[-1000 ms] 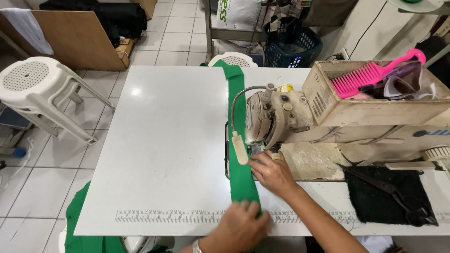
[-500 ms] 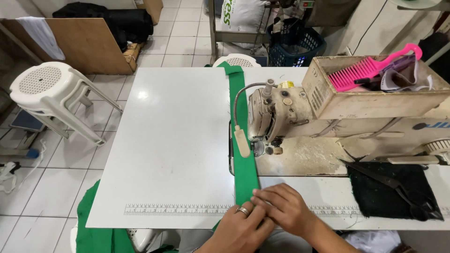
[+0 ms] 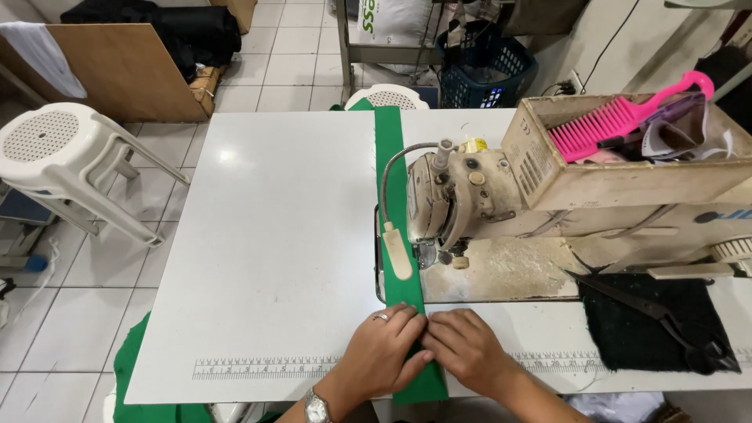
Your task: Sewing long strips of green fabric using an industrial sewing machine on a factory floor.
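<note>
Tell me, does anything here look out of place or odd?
Yes: a white plastic stool lies tipped on its side on the tiled floor, left of the white sewing table, instead of standing upright.

White tiled floor (image 3: 298,47), light glare on it. White plastic stool (image 3: 59,157) at left, a second white stool (image 3: 388,95) behind the white table (image 3: 266,251). Brown board (image 3: 117,70) leaning upright, dark cloth pile (image 3: 188,27) beside it. Blue plastic basket (image 3: 489,70) near a pale wall (image 3: 627,39) with a socket.
</note>
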